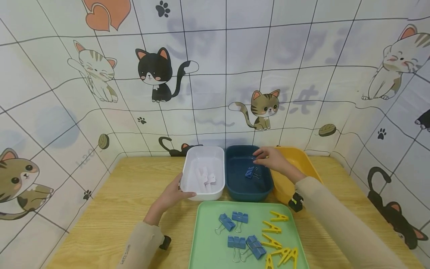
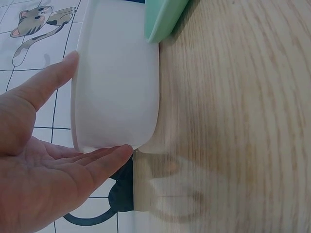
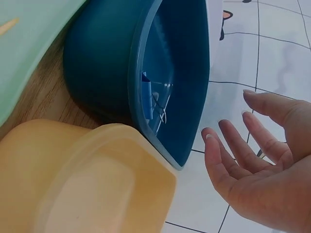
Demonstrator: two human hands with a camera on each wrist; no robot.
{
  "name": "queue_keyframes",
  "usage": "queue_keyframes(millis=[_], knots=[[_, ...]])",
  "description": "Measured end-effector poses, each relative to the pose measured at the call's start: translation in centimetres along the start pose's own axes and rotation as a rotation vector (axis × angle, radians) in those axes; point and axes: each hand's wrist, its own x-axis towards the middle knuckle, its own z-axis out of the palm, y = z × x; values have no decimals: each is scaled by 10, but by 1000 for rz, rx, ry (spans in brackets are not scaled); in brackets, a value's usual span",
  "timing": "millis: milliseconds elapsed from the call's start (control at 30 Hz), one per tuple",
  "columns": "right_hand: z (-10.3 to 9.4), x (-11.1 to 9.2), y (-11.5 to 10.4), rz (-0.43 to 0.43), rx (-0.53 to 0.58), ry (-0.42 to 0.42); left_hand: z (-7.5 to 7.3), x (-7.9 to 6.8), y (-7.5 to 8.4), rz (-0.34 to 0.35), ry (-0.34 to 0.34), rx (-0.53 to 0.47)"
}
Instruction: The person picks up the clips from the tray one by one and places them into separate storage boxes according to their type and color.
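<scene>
My left hand touches the left side of a white bin, thumb near its front corner. In the left wrist view its straight, spread fingers rest against the bin's end. Small white pieces lie inside the white bin. Over the dark blue bin hovers my right hand, its fingers loosely bent and holding nothing. A blue binder clip lies in that bin below the hand, also visible past the rim in the right wrist view.
A yellow bin stands right of the blue one, partly hidden by the right arm. In front, a green tray bears several blue binder clips and yellow clothespins. A cat-patterned wall covering rises behind the wooden table.
</scene>
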Motion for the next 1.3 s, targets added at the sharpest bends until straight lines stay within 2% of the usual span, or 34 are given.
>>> queue_keyframes(millis=[333,667,933,1167,1300], knots=[[-3,-14,-6,-37,-20,5,1,0,0,19,-6,1],[6,-36,-3,-75,1,45,1,2,-1,-1,1,18],[15,-56,-8,-80,37,59,1,0,2,10,-10,13],[22,-72,-15,-170,73,48,1,-1,3,19,-9,9],[27,-80,-13,-170,119,37,1,-1,2,21,-9,10]])
